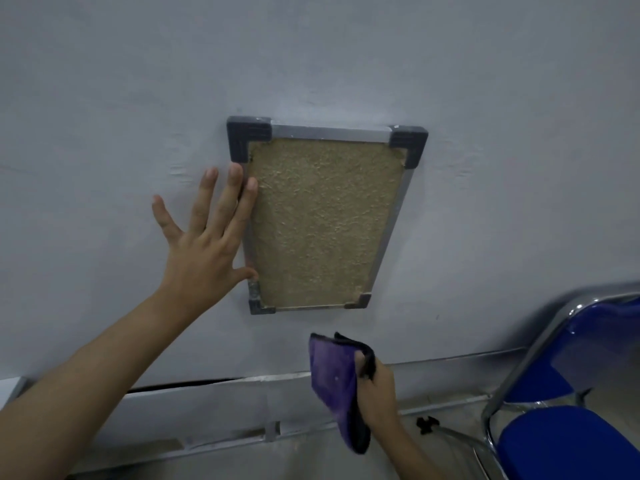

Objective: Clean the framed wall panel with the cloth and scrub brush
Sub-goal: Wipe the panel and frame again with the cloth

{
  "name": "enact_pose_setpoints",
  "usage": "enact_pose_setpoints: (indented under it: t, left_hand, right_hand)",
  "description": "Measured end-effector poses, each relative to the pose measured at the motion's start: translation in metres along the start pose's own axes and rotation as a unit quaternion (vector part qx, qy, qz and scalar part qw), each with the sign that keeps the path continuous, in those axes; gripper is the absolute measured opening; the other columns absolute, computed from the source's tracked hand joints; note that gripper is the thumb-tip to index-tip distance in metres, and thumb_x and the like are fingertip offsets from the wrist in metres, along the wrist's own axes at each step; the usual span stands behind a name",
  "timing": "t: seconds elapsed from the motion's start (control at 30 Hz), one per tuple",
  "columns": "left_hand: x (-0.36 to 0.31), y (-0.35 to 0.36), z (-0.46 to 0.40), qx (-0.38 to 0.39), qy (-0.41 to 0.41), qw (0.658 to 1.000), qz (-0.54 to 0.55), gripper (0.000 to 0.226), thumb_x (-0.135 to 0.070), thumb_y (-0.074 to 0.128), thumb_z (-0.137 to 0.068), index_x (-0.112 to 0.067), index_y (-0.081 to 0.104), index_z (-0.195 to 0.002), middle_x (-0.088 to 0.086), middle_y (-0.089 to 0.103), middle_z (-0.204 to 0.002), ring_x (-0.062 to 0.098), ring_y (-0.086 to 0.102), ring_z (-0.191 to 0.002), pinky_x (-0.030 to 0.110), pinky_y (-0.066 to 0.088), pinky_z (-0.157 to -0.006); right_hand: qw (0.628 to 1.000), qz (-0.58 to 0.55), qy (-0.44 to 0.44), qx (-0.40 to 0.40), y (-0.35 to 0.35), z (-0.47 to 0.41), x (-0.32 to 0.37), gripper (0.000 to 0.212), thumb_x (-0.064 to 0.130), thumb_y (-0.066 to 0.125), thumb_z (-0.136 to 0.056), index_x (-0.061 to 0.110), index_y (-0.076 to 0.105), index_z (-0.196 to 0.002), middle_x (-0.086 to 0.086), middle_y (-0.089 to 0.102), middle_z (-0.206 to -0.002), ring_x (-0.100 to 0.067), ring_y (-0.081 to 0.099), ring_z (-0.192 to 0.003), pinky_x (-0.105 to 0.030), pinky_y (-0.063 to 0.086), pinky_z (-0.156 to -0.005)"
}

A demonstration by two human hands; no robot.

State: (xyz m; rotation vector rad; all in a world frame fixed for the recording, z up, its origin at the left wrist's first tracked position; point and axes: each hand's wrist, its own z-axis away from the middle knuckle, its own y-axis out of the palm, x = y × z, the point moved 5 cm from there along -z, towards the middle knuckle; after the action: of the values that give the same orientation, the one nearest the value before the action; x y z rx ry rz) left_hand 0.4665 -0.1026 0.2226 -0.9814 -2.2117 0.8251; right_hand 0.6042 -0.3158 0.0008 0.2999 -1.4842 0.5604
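Pale grey wall [346, 57] fills nearly the whole view, with one panel [322, 220] hung on it near the centre: a tan, rough-textured board inside a metal frame with four dark corner caps. At about nine o'clock from the panel, the left hand [204, 244] lies flat with fingers spread and straight, its fingertips and thumb touching the frame's left rail and its palm on the wall; I judge this is meant to steady the panel against wiping pressure. At six o'clock, below the panel and clear of it, the right hand [375, 389] grips one purple cloth [334, 382], folded with a dark edge and hanging down, likely held ready to be raised to the board. No wiping contact exists yet. At five o'clock one blue chair [568, 441] with chrome tubing stands beside the wall. Along the wall's foot runs one metal rail [242, 382]. I count two hands, one cloth, one panel and no scrub brush in view.
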Motion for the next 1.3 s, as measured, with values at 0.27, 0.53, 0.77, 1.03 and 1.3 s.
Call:
enact_pose_setpoints:
  t: [0.27,0.53,0.77,1.03,1.3]
  left_hand:
    - [0.022,-0.035,-0.008,-0.123,0.081,0.987,-0.058,0.11,-0.047,0.085,-0.059,-0.018,0.027,-0.147,0.011,0.028,-0.148,0.031,0.025,-0.137,0.076,0.023,-0.089]
    - [0.037,-0.062,-0.046,-0.083,0.052,0.995,-0.024,0.13,-0.055,0.085,-0.05,-0.015,0.015,-0.151,0.004,0.014,-0.158,0.024,-0.002,-0.146,0.08,0.013,-0.092]
    - [0.038,-0.059,-0.051,-0.076,0.061,0.995,-0.024,0.127,-0.058,0.084,-0.048,-0.015,0.022,-0.15,0.004,0.024,-0.155,0.024,0.002,-0.146,0.08,0.011,-0.092]
    - [0.04,-0.054,-0.052,-0.095,0.059,0.993,-0.028,0.115,-0.062,0.076,-0.059,-0.016,0.023,-0.15,0.001,0.024,-0.155,0.022,0.004,-0.147,0.079,0.014,-0.091]
    - [0.041,-0.054,-0.05,-0.083,0.063,0.994,-0.036,0.126,-0.06,0.081,-0.051,-0.017,0.019,-0.151,0.001,0.021,-0.156,0.021,0.004,-0.146,0.077,0.008,-0.094]
  right_hand:
    - [0.939,-0.245,0.022,-0.238,-0.05,0.013,0.122,0.04,0.048,0.049,-0.092,0.013,0.061,-0.078,0.003,0.069,-0.076,-0.02,0.063,-0.075,-0.034,0.049,-0.078]
    - [0.856,-0.249,-0.326,-0.314,-0.057,0.01,0.277,0.03,0.047,0.042,-0.092,0.024,0.061,-0.093,0.019,0.069,-0.085,0.001,0.065,-0.082,-0.02,0.052,-0.074]
    - [0.849,0.019,-0.451,-0.273,0.011,-0.038,0.283,0.043,0.023,0.039,-0.1,0.008,0.037,-0.14,-0.01,0.032,-0.15,-0.021,0.017,-0.144,-0.057,0.016,-0.116]
    - [0.82,0.1,-0.513,-0.233,0.118,-0.009,0.287,0.05,0.039,0.025,-0.102,0.007,0.032,-0.14,-0.005,0.029,-0.148,-0.023,0.014,-0.143,-0.047,0.007,-0.118]
    - [0.906,-0.258,-0.296,-0.16,0.069,0.019,0.265,0.057,0.067,0.04,-0.086,0.016,0.061,-0.093,0.014,0.068,-0.076,-0.012,0.066,-0.081,-0.022,0.054,-0.072]
